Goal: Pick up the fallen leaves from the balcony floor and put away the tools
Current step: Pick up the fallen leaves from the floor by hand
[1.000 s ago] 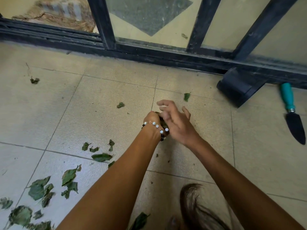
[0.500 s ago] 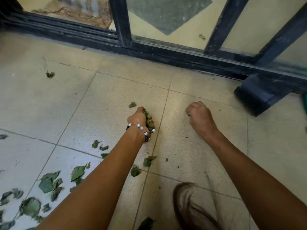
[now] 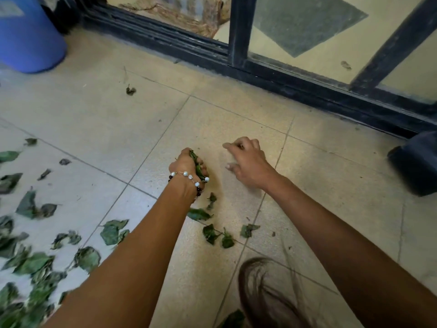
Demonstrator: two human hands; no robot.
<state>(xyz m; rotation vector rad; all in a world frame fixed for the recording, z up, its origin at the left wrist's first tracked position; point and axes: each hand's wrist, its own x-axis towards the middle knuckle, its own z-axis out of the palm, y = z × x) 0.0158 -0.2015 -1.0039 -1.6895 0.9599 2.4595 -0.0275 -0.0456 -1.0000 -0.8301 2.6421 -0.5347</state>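
beige balcony tiles run up to a dark sliding-door track ahead of both hands. i see my left hand, beaded bracelet at the wrist, clenched around a bunch of green leaves. my right hand sits just beside it, apart, fingers loosely curled; a tiny dark scrap may be at the fingertips, i cannot tell. loose leaves lie just behind the hands, and many more spread far to the left. a blue bin stands well ahead on the left.
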